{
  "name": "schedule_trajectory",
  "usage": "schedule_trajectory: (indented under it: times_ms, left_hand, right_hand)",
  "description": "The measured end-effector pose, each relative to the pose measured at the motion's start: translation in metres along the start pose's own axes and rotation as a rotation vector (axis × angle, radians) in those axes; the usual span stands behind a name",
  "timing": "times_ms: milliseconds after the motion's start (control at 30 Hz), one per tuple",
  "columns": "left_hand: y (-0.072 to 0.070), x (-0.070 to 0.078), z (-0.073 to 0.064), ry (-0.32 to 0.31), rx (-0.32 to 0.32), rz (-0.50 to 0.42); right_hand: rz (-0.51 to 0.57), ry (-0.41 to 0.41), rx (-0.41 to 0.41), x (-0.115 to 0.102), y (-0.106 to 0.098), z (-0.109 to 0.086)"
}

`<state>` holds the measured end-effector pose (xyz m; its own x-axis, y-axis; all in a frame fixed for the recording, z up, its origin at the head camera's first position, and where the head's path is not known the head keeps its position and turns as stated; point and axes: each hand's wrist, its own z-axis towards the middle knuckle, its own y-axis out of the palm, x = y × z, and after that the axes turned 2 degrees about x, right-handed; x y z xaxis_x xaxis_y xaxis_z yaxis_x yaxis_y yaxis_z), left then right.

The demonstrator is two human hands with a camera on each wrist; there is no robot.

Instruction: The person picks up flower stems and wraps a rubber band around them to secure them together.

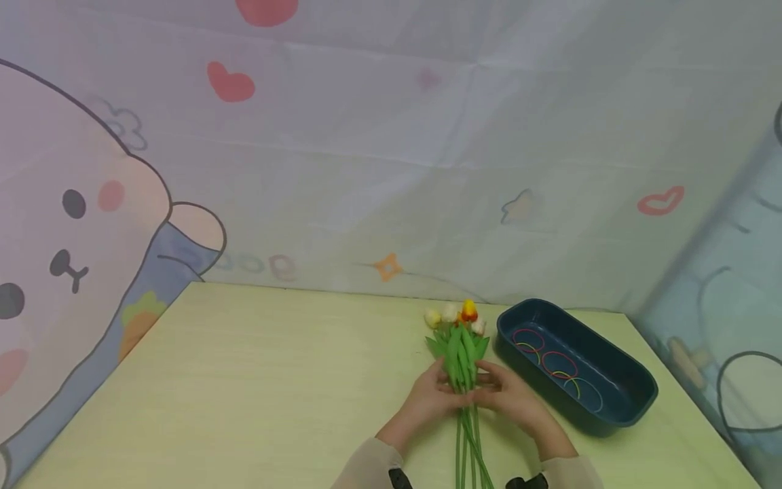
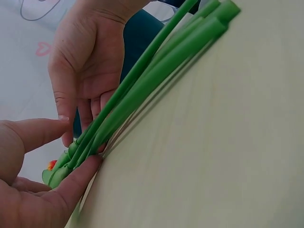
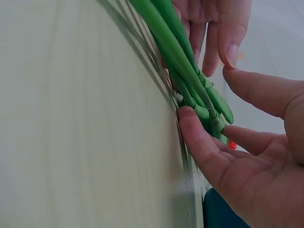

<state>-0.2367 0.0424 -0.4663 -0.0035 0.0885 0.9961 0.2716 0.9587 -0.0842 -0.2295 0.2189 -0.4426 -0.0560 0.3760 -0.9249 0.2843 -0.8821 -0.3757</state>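
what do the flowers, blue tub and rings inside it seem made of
Flowers: probably plastic, judging by smooth, evenly green stems with a satin sheen.
Tub: likely moulded plastic, semi-gloss, with rounded corners and soft highlights.
Rings: possibly rubber, being thin coloured loops; finish too small to tell.

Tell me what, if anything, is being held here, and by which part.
A bunch of tulips, loosely cupped between the left grip and right grip, about where the leaves join the stems.
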Motion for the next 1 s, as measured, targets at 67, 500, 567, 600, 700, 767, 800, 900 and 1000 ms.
schedule_trajectory:
  times_ms: [67,500,567,600,700,767,800,900,1000]
  left_hand:
    - [0.0008,-0.0019,0.0003,-0.004,0.0,-0.007]
    - [-0.0002,0.0024,-0.0007,0.017,-0.044,-0.011]
    - [-0.0001,0.0025,-0.0008,0.014,-0.055,-0.021]
    - [0.0,0.0023,-0.0008,0.014,-0.061,-0.028]
    - [0.0003,0.0026,-0.0013,0.019,-0.07,-0.038]
    - [0.0004,0.0028,-0.0015,0.027,-0.07,-0.032]
    - [0.0004,0.0029,-0.0015,0.032,-0.07,-0.023]
    - [0.0006,0.0027,-0.0012,0.044,-0.066,0.002]
    - [0.0006,0.0031,-0.0012,0.048,-0.065,0.02]
  right_hand:
    - [0.031,0.0,-0.01,0.0018,0.0018,-0.0003]
    - [0.064,0.019,0.024,0.0038,0.0048,0.001]
    - [0.071,0.027,0.025,0.0032,0.0055,0.0017]
    - [0.078,0.031,0.024,0.0029,0.0059,0.002]
    - [0.095,0.041,0.029,0.002,0.0069,0.0028]
    - [0.097,0.048,0.035,0.0017,0.0076,0.0031]
    - [0.099,0.048,0.036,0.0014,0.008,0.003]
    - [0.099,0.053,0.049,0.0008,0.0091,0.0028]
    - [0.106,0.049,0.049,0.0007,0.0096,0.0026]
